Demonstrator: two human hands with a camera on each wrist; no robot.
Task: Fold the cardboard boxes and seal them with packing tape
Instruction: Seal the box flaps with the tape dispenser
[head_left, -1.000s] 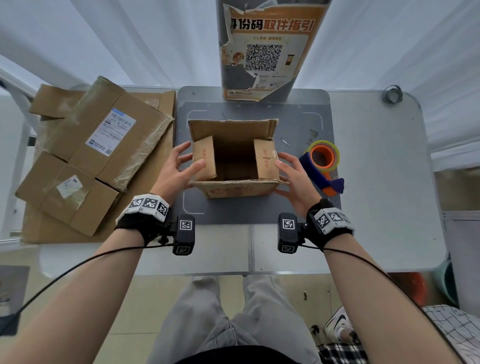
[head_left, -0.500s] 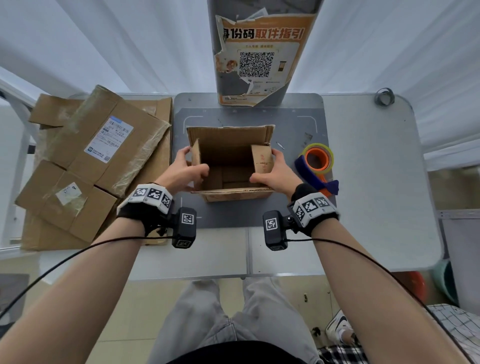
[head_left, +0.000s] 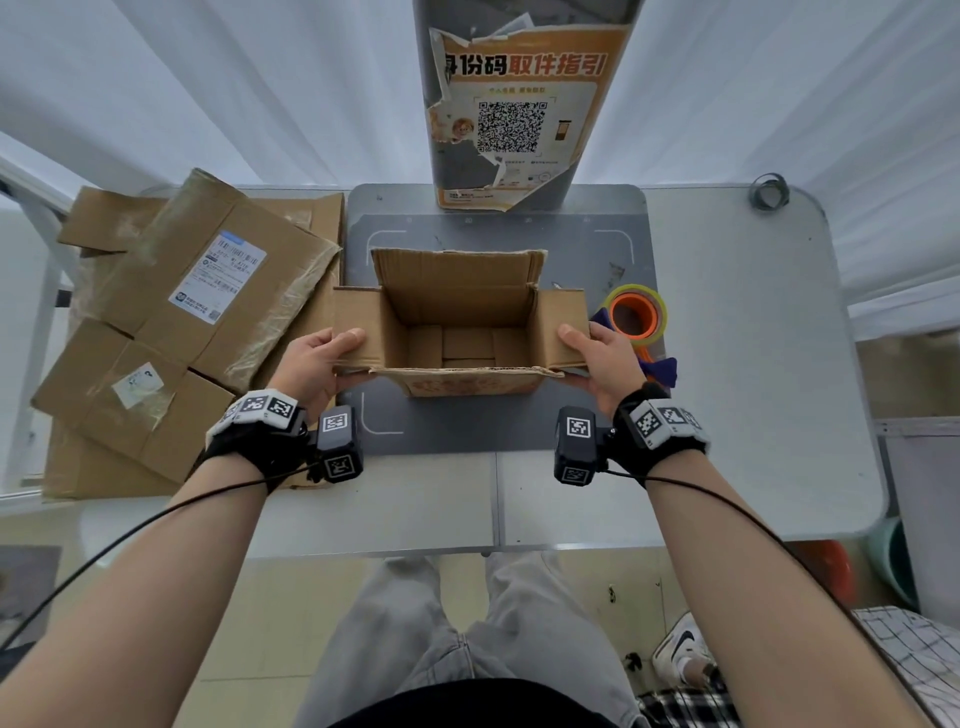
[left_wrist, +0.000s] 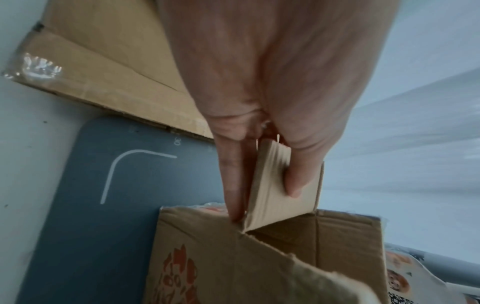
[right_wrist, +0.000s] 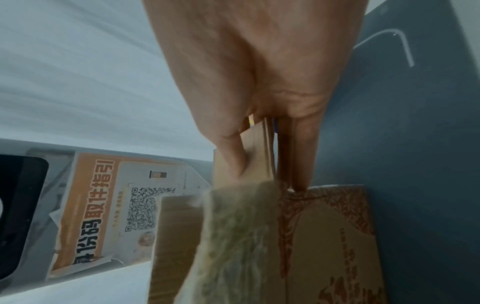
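Note:
A small brown cardboard box (head_left: 462, 382) stands open-topped on the grey mat (head_left: 447, 426) at the table's middle. Its two side flaps are spread outward. My left hand (head_left: 317, 358) pinches the left flap (head_left: 358, 322), thumb on top and fingers beneath, as the left wrist view shows on that flap (left_wrist: 280, 185). My right hand (head_left: 597, 358) pinches the right flap (head_left: 558, 322) the same way; the right wrist view shows the flap (right_wrist: 259, 156) between thumb and fingers. The far flap stands up, the near flap (head_left: 467, 370) leans toward me. A tape roll (head_left: 636, 312) with orange core lies right of the box.
Flattened cardboard boxes (head_left: 171, 322) with shipping labels are stacked at the table's left. A grey post with an orange QR poster (head_left: 514, 119) stands behind the box. A small dark ring (head_left: 769, 189) lies at the far right corner. The white table (head_left: 753, 389) is bare on the right.
Both hands went from pressing the side flaps inward to pinching them and pulling them outward. The flaps now lie spread flat to left and right, and the inside is exposed.

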